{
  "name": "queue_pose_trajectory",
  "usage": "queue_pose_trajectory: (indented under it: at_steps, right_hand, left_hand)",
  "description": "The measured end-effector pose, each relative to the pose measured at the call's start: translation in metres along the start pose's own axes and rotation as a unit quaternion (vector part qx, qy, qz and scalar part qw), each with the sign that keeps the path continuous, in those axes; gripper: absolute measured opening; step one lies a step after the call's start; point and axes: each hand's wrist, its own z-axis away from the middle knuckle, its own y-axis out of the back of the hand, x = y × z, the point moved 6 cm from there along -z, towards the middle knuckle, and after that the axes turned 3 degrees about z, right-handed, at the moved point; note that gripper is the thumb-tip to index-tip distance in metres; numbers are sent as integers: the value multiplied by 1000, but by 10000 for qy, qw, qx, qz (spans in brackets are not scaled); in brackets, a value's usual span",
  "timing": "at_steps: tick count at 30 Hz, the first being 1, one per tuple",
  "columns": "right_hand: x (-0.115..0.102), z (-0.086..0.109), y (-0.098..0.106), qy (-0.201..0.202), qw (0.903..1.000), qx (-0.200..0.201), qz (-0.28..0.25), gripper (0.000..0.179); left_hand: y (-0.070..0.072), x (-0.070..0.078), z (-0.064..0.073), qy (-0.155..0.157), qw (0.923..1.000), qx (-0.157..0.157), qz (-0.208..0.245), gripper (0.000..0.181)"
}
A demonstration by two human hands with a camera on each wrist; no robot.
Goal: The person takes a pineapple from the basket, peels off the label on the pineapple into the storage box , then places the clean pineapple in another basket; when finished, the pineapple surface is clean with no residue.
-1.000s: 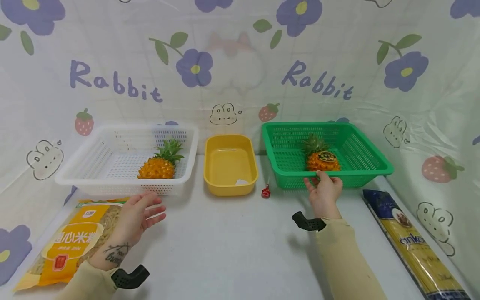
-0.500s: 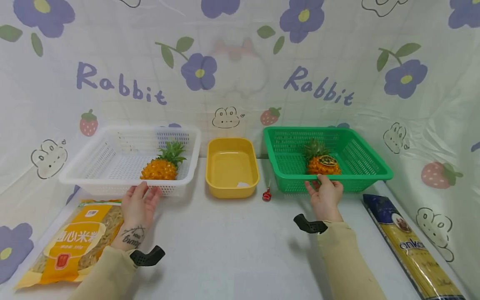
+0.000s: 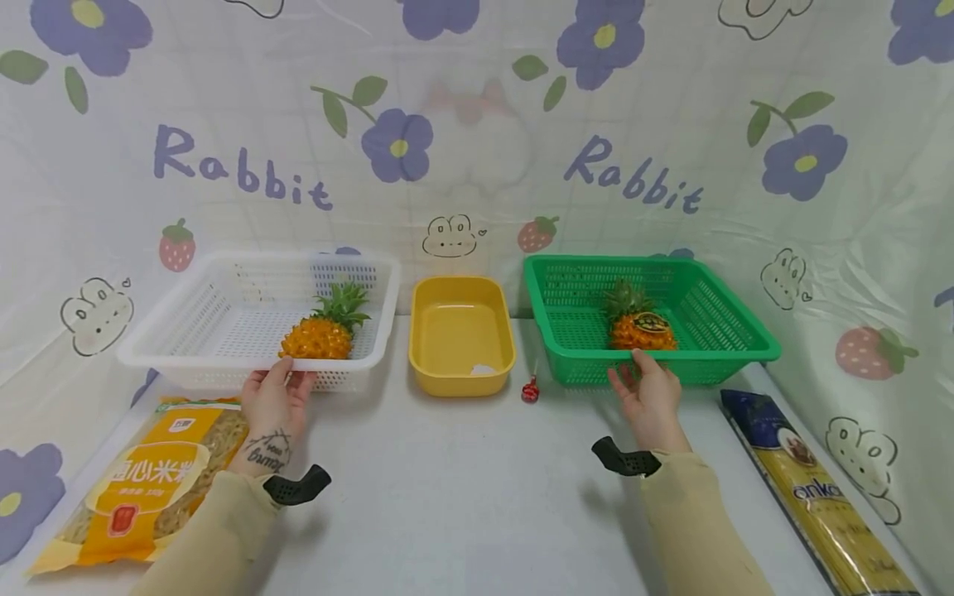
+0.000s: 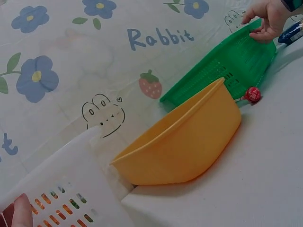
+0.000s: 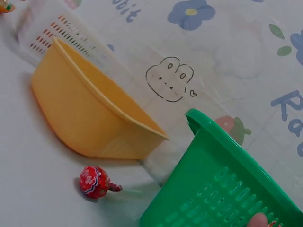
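Observation:
A white slotted basket [image 3: 175,358] stands at the left with a small pineapple [image 3: 316,338] lying in it. My left hand [image 3: 274,407] holds its front rim, thumb on top and fingers below. At the right is a green slotted basket [image 3: 719,352], in which lies another small pineapple [image 3: 643,331] with a dark label. My right hand [image 3: 652,401] holds this basket's front rim, its thumb at the edge and the other fingers against the front wall. In the left wrist view, that right hand [image 4: 271,20] shows around the green rim.
Between the baskets stand a yellow tub [image 3: 460,382] with a white scrap inside and a red-wrapped lollipop [image 3: 530,390]. A bag of noodles [image 3: 149,480] lies at the left, a long pasta packet [image 3: 816,488] at the right. A patterned curtain [image 3: 477,165] hangs behind.
My left hand has moved right and up from over the noodle bag to the white basket's front rim. The right hand stays at the green rim, its wrist slightly shifted right.

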Motion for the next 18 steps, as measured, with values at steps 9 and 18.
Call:
queue_pose_trajectory:
  at_steps: [9,18]
  right_hand:
    - [-10,21,-6,269,9814,-66,1901,26]
    - [-65,32,-45,1722,9120,-750,3646,29]
  left_hand:
    - [2,1,-6,39,9999,14,159,25]
    - [3,-1,-7,102,9996,-96,230,35]
